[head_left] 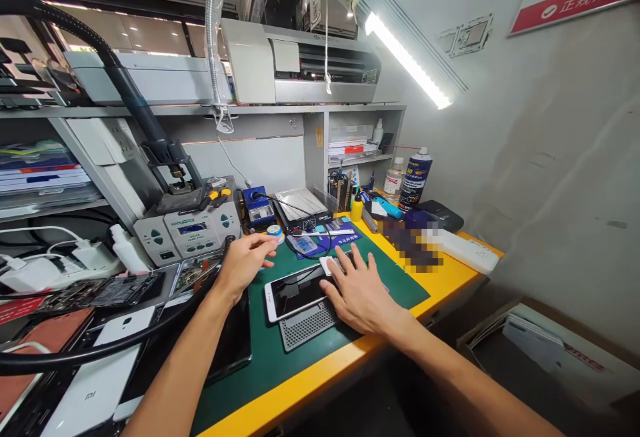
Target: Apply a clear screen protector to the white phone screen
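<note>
A smartphone (299, 290) with a white frame and dark screen lies slanted on a grey perforated plate (310, 327) on the green mat. My right hand (359, 287) rests over the phone's right end with its fingers spread. It covers that end, and a small white piece (326, 265) shows by its fingertips. Left of the phone, my left hand (249, 260) hovers over the mat with loosely bent fingers. Nothing visible is in it. Just beyond its fingertips stands a small blue-and-white round tub (274, 231).
Phones and boards crowd the left, including a white phone (100, 377) and a dark tablet-like panel (233, 340). A black hose (150, 333) crosses there. Behind are a hot-air station (193, 230), a metal-topped heating plate (300, 207) and a spray can (416, 180). A lamp (407, 57) hangs above.
</note>
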Demonstrator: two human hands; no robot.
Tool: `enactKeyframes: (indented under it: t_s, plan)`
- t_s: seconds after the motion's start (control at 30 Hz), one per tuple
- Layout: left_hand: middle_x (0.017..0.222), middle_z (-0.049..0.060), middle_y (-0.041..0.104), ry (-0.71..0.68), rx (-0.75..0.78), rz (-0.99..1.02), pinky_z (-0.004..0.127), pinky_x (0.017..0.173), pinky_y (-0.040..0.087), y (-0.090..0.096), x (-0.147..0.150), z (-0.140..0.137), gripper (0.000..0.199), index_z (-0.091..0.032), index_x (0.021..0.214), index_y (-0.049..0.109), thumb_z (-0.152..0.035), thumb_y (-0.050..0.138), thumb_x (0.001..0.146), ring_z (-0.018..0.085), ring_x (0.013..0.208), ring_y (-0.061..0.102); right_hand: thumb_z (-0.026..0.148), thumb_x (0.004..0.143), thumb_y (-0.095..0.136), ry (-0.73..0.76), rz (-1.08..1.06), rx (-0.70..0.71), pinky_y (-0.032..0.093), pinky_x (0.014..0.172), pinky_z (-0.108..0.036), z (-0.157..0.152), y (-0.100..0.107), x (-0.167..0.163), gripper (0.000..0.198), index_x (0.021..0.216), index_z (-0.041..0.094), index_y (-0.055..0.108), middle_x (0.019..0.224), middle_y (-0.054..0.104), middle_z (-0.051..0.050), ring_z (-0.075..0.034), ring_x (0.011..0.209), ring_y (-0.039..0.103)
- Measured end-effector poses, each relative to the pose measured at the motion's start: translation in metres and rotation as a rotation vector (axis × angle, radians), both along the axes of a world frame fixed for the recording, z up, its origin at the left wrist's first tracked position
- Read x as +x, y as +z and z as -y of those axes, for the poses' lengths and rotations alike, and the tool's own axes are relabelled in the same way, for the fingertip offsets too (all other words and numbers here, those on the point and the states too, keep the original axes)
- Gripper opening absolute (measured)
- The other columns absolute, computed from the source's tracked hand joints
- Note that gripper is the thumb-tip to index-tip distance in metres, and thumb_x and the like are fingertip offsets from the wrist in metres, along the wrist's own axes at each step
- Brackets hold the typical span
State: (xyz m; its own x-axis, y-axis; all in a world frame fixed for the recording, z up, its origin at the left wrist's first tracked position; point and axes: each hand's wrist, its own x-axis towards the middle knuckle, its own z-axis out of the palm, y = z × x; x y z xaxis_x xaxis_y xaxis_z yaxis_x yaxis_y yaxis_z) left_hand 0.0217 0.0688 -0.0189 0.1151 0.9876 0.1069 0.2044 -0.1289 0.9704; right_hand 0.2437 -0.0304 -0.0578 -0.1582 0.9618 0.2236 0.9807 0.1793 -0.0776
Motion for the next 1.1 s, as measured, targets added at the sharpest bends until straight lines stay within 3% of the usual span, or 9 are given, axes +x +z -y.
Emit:
enactKeyframes:
  t_s: [0.63, 1.1]
  plan:
    - [0.102, 0.012, 0.072, -0.008, 0.005, 0.002, 0.031, 0.065, 0.058, 0.002, 0.001, 0.002, 0.036, -0.018, 0.087, 0.077, -0.049, 0.077, 0.069, 0.026, 0.089, 0.067, 0.056, 0.103, 0.023, 0.005, 0.018, 0.005, 0.014, 0.115, -0.071, 0.046, -0.005, 0.006, 0.063, 0.151, 0.02, 0.043, 0.164, 0.025, -0.011, -0.042, 0.152, 0.007]
    - [0.097, 0.012, 0.072, -0.02, 0.023, 0.026, 0.031, 0.062, 0.057, -0.002, 0.002, 0.001, 0.034, -0.014, 0.086, 0.075, -0.044, 0.074, 0.07, 0.025, 0.086, 0.066, 0.056, 0.103, 0.02, 0.194, -0.057, -0.025, 0.01, 0.116, -0.072, 0.049, -0.002, -0.044, 0.065, 0.15, 0.017, 0.044, 0.164, 0.025, -0.011, -0.043, 0.151, 0.006]
